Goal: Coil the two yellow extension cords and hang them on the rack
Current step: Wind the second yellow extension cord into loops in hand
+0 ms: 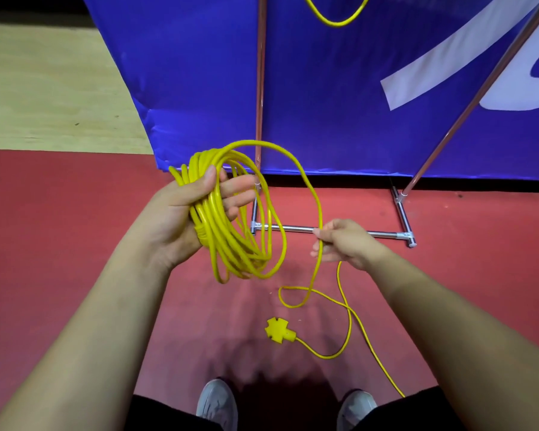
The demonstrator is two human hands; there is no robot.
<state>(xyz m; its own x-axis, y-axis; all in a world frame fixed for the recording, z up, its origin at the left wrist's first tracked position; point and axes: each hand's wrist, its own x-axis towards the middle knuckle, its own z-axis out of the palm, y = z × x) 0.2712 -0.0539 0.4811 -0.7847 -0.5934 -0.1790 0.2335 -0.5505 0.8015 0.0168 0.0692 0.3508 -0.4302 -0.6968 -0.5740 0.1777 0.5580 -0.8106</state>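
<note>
I stand on a red floor, matte and lightly scuffed. To my front left it meets a pale wood floor along a straight edge, and past that runs a dark strip. A glossy blue banner with large white lettering fills the view ahead, its lower edge just above the red floor. The rack, made of thin metal tubes, stands in front of it. Soft shadows lie on the floor nearest me.
</note>
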